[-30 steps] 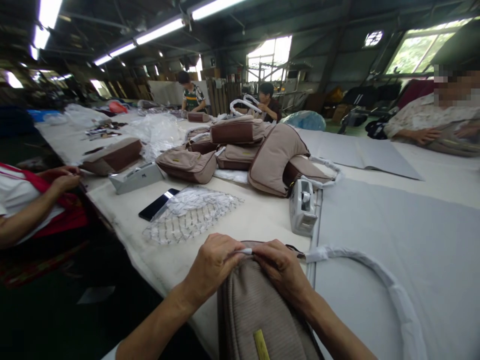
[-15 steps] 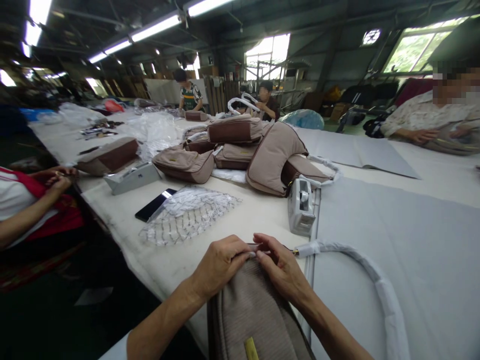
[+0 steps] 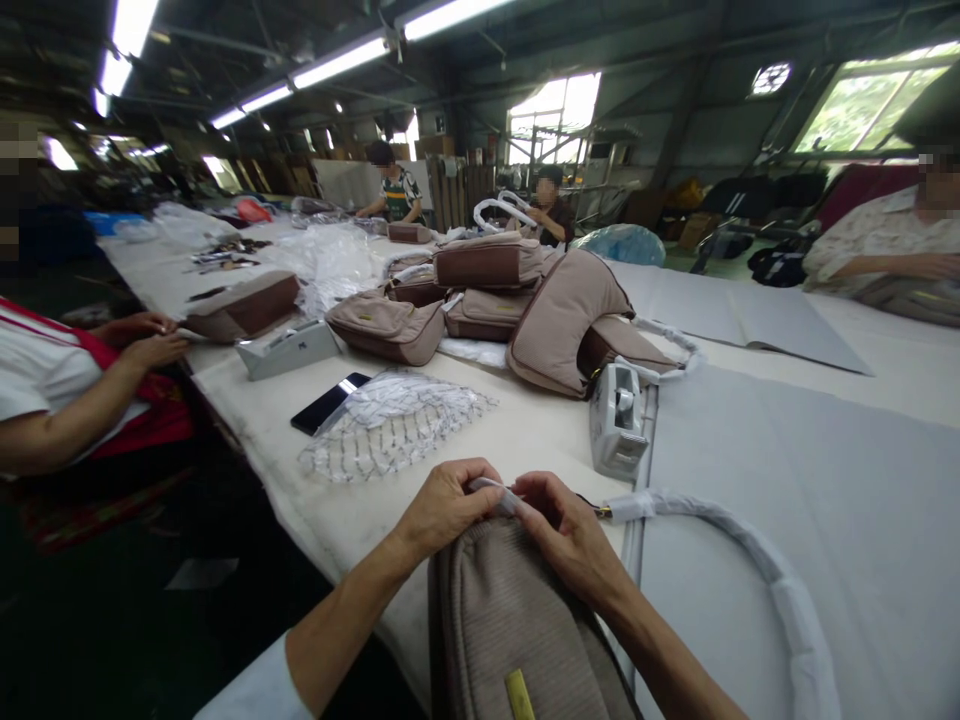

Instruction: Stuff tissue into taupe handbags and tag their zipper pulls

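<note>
A brown ribbed-fabric handbag (image 3: 517, 610) with a small gold-coloured tag lies lengthwise before me at the table edge. At its far end, my left hand (image 3: 450, 508) pinches a narrow whitish wrapping strip (image 3: 507, 500) between thumb and fingers. My right hand (image 3: 564, 525) closes on the strip's other side, its thumb and curled fingers against the bag's top. What lies beneath the strip is hidden. Just beyond the right fingers, a bag handle (image 3: 757, 555) wrapped in white material curves out over the grey sheet, with gold-coloured metal at its near end.
A tape dispenser (image 3: 619, 420) stands ahead, with another dispenser (image 3: 289, 348) farther left. A dark phone (image 3: 330, 403) lies beside printed clear plastic (image 3: 397, 425). Several brown bags (image 3: 570, 320) are piled beyond. Grey sheets (image 3: 810, 470) cover the right side. Co-workers sit or stand around the table.
The view has swung slightly left, so the scene sits farther right. More of the whitish strip shows between my hands. At left, the co-worker's hands have moved closer to the table.
</note>
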`<state>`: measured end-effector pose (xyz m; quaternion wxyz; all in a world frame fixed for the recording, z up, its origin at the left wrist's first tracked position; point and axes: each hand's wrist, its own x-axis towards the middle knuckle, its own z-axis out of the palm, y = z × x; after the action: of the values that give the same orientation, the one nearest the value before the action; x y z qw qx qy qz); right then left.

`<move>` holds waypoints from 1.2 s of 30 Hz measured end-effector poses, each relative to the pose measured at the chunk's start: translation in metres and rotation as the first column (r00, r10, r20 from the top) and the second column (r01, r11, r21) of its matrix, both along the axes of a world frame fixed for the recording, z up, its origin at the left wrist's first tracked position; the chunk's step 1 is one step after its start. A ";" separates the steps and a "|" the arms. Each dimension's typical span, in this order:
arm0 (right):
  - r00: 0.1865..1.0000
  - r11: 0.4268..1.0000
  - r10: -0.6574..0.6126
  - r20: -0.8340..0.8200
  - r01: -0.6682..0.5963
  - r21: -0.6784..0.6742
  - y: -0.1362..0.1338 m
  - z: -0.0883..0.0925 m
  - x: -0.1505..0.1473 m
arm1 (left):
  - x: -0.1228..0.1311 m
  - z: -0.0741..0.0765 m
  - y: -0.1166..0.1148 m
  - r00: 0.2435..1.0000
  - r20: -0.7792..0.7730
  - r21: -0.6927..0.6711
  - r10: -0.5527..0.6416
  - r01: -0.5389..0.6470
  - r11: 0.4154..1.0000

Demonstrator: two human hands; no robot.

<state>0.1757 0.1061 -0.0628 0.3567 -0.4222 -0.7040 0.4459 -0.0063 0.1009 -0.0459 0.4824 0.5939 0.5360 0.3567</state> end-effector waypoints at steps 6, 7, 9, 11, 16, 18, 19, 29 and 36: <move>0.999 0.995 0.027 -0.028 -0.030 -0.092 0.005 -0.004 -0.003 | 0.002 0.003 -0.006 0.999 -0.042 0.078 -0.011 0.014 0.997; 0.999 0.995 0.021 -0.035 -0.025 -0.098 0.005 -0.004 -0.002 | 0.001 0.004 -0.007 0.999 -0.036 0.070 -0.030 0.032 0.997; 0.999 0.996 0.015 -0.030 -0.018 -0.093 0.006 -0.005 -0.002 | -0.002 0.004 -0.008 0.998 -0.034 0.067 -0.050 0.052 0.996; 1.000 0.997 0.018 -0.019 -0.020 -0.072 0.006 -0.006 -0.003 | -0.002 0.005 -0.009 0.998 -0.053 0.088 -0.039 0.044 0.995; 1.000 0.998 -0.016 0.000 0.016 0.066 0.003 -0.011 -0.007 | 0.000 0.000 -0.009 0.996 -0.091 0.156 0.006 0.008 0.988; 1.000 0.991 -0.025 0.012 0.023 0.134 0.001 -0.013 -0.008 | 0.000 -0.004 -0.010 0.998 -0.061 0.154 0.005 0.004 0.988; 0.999 0.986 -0.025 0.023 0.021 0.163 0.000 -0.013 -0.008 | 0.000 -0.005 -0.011 0.999 -0.047 0.156 -0.001 0.008 0.988; 0.986 0.980 0.145 0.082 -0.132 -0.151 0.017 0.013 -0.003 | -0.003 -0.011 -0.017 0.998 -0.057 0.327 0.012 0.007 0.945; 0.949 0.978 0.206 0.236 -0.194 -0.074 0.016 0.014 -0.007 | -0.003 -0.013 -0.019 0.997 -0.069 0.345 0.021 0.005 0.939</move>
<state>0.1684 0.1218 -0.0491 0.2103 -0.4087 -0.7703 0.4421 -0.0089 0.0821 -0.0592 0.3498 0.6795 0.4846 0.4255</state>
